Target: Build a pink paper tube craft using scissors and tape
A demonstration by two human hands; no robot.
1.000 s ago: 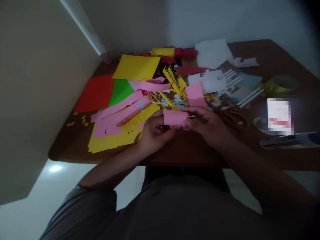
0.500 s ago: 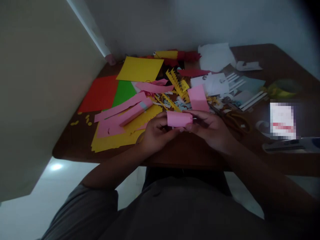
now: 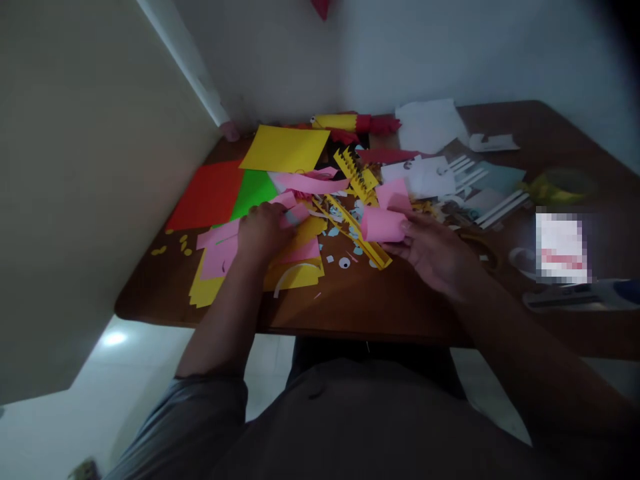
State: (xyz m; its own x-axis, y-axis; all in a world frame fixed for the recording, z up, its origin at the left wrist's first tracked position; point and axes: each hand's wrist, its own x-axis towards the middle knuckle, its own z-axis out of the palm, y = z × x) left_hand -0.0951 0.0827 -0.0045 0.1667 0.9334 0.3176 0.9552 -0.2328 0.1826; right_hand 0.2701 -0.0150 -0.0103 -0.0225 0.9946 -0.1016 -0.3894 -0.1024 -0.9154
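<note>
My right hand pinches a short rolled tube of pink paper by its right end, holding it above the table. The tube's left end faces outward, its edge curved. At the left, my left hand lies over a folded pink paper strip with a grey-blue patch, its fingers curled down onto it. Those fingertips are partly hidden. Beneath that hand are pink sheets on top of yellow paper with jagged edges. A googly eye rests on the table between my hands.
Yellow, red and green sheets lie at the back left. Yellow zigzag strips and scraps fill the middle. White paper, a tape roll and a blurred-out bright object are on the right.
My left hand has let go of the pink tube and moved left onto the pink strip. My right hand keeps the tube, now shifted right. The googly eye has come into sight.
</note>
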